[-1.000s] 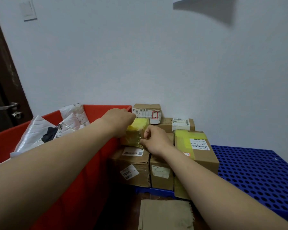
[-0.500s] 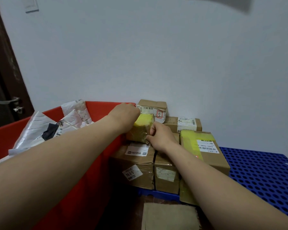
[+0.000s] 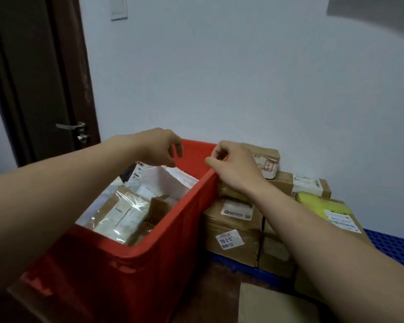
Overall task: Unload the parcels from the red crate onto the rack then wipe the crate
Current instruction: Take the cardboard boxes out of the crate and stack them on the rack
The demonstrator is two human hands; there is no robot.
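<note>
Over the far end of the red crate [image 3: 135, 276] my left hand [image 3: 160, 148] hovers with its fingers loosely curled and nothing in them. My right hand [image 3: 236, 166] hangs just beside the crate's right rim, above the stacked boxes [image 3: 231, 229] on the blue rack [image 3: 392, 243]; its fingers are curled, thumb near forefinger, and as far as I can see it is empty too. The crate stands open side up against the stack, its long axis running away from me and a little to the right. It is far from unloaded: white mail bags [image 3: 166, 183] lie at the far end, a small brown box [image 3: 160, 206] sits near the right wall, and a film-wrapped parcel [image 3: 124, 213] lies on top near my end. I judge the step in hand to be reaching for the next parcel, and I would take the film-wrapped one first, since nothing lies on it. It lies tilted, its long axis seemingly along the crate's length, though glare on the film blurs its edges. I would bring both hands down on its long sides and grip the body rather than the loose film. Then I would lift it straight up past the rim, carry it right and set it flat on a level box top so the stack does not lean. Wiping must wait until the crate is emptied.
</note>
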